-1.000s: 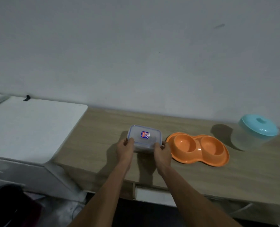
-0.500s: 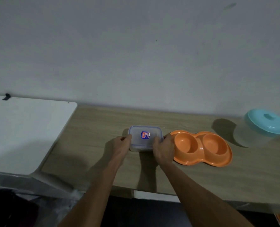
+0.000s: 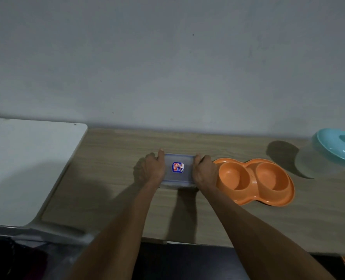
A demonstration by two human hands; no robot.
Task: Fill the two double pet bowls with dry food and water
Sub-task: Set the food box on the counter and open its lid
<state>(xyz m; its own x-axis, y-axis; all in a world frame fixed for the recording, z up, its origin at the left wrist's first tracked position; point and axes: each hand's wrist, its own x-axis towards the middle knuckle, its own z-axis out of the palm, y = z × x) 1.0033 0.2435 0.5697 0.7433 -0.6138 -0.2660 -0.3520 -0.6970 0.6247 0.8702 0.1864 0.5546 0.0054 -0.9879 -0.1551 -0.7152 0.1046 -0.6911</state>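
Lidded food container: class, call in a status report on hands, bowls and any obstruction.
Left hand and right hand clamp the clear lidded container, lid on. Orange double bowl empty, beside right hand. Teal-lidded tub far right, nothing blocking.

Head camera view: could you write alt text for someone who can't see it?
Two hands, left hand and right hand, grip the sides of a lidded clear box on a wooden counter. To its right sit an empty orange double bowl and a teal-lidded tub.

Your lidded container (image 3: 179, 170) sits mid-surface (image 3: 115, 199), left hand (image 3: 150, 171) and right hand (image 3: 205, 172) flanking it; double pet bowl (image 3: 254, 181) just right, lidded canister (image 3: 329, 154) far right behind.
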